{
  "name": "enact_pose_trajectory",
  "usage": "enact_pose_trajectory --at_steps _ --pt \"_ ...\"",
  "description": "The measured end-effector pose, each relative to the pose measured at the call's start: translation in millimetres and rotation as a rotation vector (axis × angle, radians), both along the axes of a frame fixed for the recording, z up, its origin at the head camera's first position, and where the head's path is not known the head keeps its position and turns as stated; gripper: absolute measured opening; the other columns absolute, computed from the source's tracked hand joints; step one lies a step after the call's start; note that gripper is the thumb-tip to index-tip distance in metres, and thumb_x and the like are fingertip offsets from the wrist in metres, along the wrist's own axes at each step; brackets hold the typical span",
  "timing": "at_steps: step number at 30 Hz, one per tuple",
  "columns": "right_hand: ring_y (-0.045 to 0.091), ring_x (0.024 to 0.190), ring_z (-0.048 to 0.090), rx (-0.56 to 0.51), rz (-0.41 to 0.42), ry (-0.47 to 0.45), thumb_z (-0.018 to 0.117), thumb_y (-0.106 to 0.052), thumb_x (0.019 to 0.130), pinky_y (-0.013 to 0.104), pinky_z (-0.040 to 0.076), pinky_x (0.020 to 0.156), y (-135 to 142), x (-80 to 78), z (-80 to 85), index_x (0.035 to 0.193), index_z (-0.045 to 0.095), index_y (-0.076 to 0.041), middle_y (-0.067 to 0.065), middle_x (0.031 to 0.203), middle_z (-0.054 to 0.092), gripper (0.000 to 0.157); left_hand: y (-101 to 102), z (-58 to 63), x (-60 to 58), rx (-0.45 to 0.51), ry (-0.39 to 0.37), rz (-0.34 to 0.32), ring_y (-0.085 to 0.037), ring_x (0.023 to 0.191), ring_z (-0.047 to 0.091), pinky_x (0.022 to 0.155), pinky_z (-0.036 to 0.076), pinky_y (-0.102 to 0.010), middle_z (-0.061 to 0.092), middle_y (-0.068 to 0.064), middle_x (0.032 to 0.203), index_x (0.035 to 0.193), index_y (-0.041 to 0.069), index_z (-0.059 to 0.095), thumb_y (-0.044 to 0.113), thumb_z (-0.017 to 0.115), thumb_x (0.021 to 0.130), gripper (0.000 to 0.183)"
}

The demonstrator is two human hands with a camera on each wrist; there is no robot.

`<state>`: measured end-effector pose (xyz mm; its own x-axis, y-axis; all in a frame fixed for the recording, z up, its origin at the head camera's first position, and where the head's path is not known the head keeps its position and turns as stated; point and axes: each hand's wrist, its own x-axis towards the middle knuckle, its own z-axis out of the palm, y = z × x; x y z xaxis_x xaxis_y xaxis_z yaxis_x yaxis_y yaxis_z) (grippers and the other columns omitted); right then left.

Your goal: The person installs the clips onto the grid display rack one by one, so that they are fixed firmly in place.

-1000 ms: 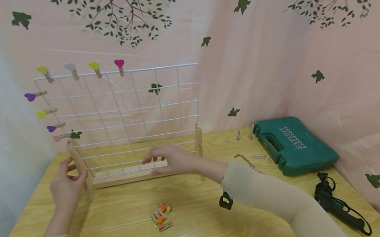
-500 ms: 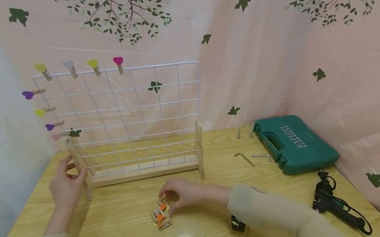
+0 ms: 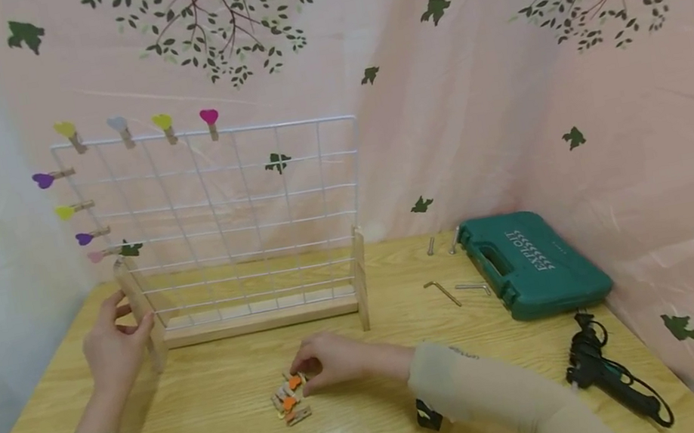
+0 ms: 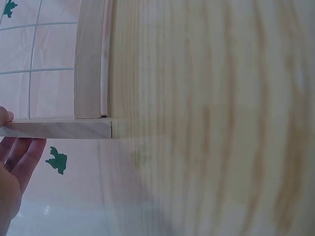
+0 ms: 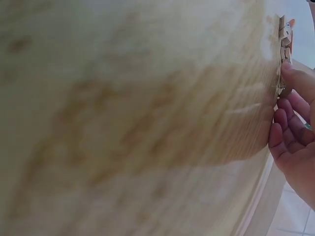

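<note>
L hand (image 3: 114, 347): cut off by L wrist view's edge; same w/ your side post (image 4: 59, 129).
R hand (image 3: 332, 357): cut off by R wrist view's edge; can't tell if you're pinching.
Clothespins (image 3: 290, 403): pt. hidden by your R hand, too sm. to count.
Tabletop (image 5: 147, 123): blurry in your R wrist view.
Case (image 3: 538, 269): tiniest print unreadable.

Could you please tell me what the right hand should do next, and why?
Probably pinch one clip from the pile of clips and lift it clear: the right hand has thumb and fingertips at the pile's edge, and the left hand holds the rack's wooden post.
</note>
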<state>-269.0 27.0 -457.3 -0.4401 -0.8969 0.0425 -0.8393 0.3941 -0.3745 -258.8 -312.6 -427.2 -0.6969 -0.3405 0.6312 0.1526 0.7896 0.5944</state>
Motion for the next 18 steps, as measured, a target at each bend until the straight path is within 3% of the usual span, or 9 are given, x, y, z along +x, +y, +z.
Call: enact_pose_trajectory --at_steps 8,13,18 --pt "-0.002 0.067 0.045 -0.020 -0.032 -0.106 0.060 -0.015 0.083 0.010 0.040 0.059 9 -0.9 6.4 0.116 0.060 -0.016 -0.009 0.080 0.056 0.032 1 0.6 1.0 -0.006 -0.008 0.007 0.029 0.053 0.028 0.064 0.036 -0.028 0.065 -0.021 0.095 0.117 0.006 0.052 0.011 0.069 0.075 0.046" --pt "0.002 0.065 0.040 -0.051 -0.024 -0.052 0.053 -0.007 0.087 0.011 0.037 0.057 18 -1.1 25.3 0.115 0.061 -0.016 -0.004 0.080 0.053 0.031 1 0.2 0.7 0.016 -0.004 -0.005 0.029 0.053 0.027 0.071 0.035 -0.041 0.065 -0.022 0.095 0.117 0.005 0.052 0.010 0.069 0.075 0.046" --pt "0.001 0.064 0.045 -0.095 -0.037 -0.025 0.055 -0.009 0.087 0.010 0.038 0.056 22 -1.3 54.8 0.109 0.064 -0.012 -0.003 0.083 0.056 0.024 1 -0.1 0.6 0.005 0.000 0.004 0.029 0.052 0.027 0.065 0.035 -0.031 0.065 -0.021 0.094 0.116 0.006 0.053 0.011 0.070 0.075 0.045"
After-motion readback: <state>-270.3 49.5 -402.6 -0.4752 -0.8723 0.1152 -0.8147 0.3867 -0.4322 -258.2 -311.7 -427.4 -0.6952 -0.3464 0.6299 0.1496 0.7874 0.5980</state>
